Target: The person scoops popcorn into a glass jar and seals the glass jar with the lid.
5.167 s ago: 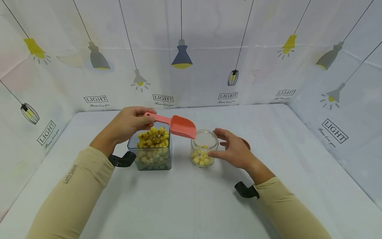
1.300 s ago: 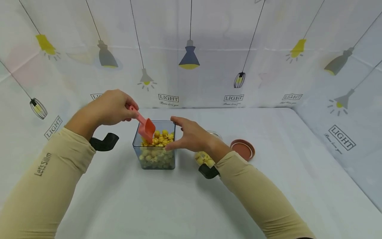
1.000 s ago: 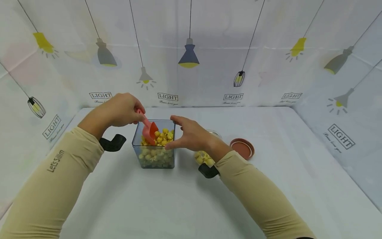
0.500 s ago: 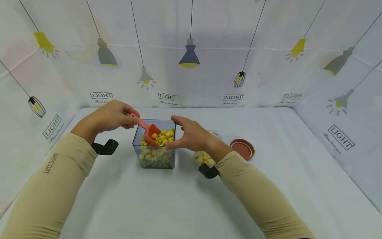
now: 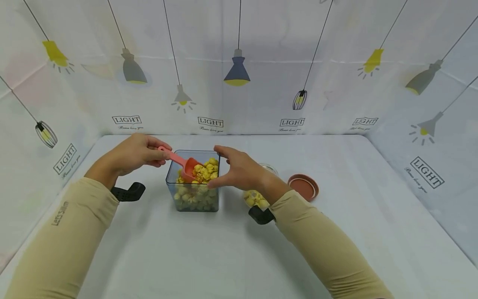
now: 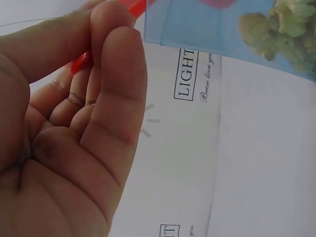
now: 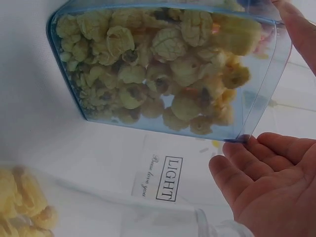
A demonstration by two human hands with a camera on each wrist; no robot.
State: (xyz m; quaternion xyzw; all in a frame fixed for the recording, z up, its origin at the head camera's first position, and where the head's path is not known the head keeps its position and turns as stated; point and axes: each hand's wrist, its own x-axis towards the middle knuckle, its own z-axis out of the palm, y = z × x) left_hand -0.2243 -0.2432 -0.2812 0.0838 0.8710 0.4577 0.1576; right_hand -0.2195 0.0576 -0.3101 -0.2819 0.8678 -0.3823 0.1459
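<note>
My left hand (image 5: 130,154) pinches the handle of a coral-red scoop (image 5: 189,167) between thumb and fingers. The scoop's bowl lies tilted among yellow popcorn (image 5: 209,168) in a square, bluish see-through container (image 5: 196,197). Reaching across from the other side, my right hand (image 5: 242,169) holds that container near its rim, thumb at the front corner and fingers at the back one. In the right wrist view the fingertips (image 7: 232,168) meet the container's edge. Just behind my right wrist stands a glass jar (image 5: 269,168), partly hidden, with some popcorn inside.
A reddish-brown round lid (image 5: 303,187) lies on the white-covered table (image 5: 224,257), right of the jar. At the back hangs a white cloth (image 5: 261,95) printed with lamps. Each wrist carries a black camera mount (image 5: 128,192).
My right hand has gone from beside the jar to the container. My left hand has pushed the scoop into the popcorn, then lowered leftward, leveling the scoop, which now bears some popcorn.
</note>
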